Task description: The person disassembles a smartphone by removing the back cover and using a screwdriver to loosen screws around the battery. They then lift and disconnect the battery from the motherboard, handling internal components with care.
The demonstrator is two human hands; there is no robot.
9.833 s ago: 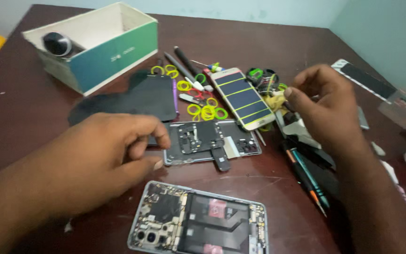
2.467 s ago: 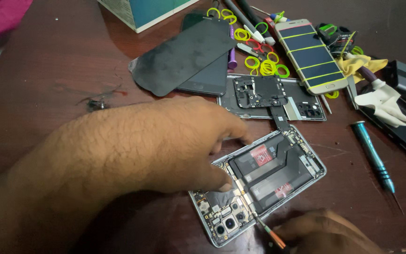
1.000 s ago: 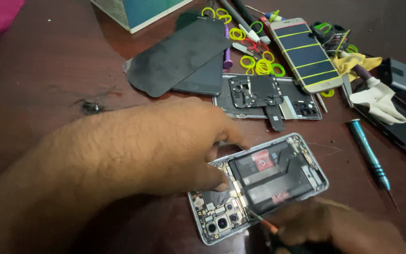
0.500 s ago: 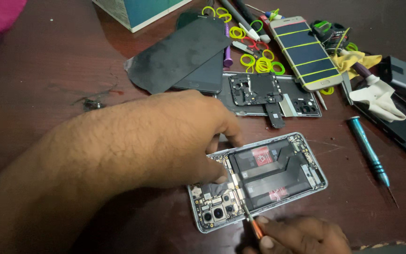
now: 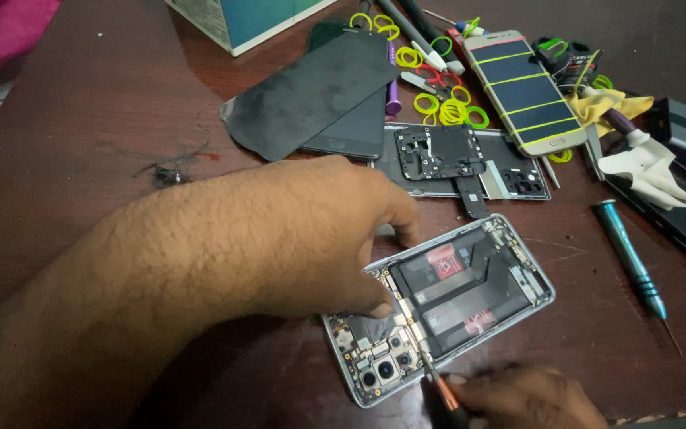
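An opened phone (image 5: 470, 294) with its back cover off lies tilted on the dark wooden table (image 5: 96, 103), showing the black battery and the camera modules. My left hand (image 5: 311, 238) presses on the phone's left edge and steadies it. At the bottom edge my right hand (image 5: 518, 397) is shut on a small screwdriver (image 5: 437, 385) with an orange collar. Its tip touches the board just beside the camera modules.
Behind the phone lie a stripped phone frame (image 5: 454, 159), a black back cover (image 5: 311, 95), a gold phone banded with yellow elastic (image 5: 526, 87), loose yellow bands (image 5: 442, 107) and tools. A teal screwdriver (image 5: 629, 258) lies at right, a box (image 5: 255, 20) at top.
The opened phone has turned slightly and shifted toward the bottom. My right hand with the screwdriver has moved left, so the tip now sits near the camera modules.
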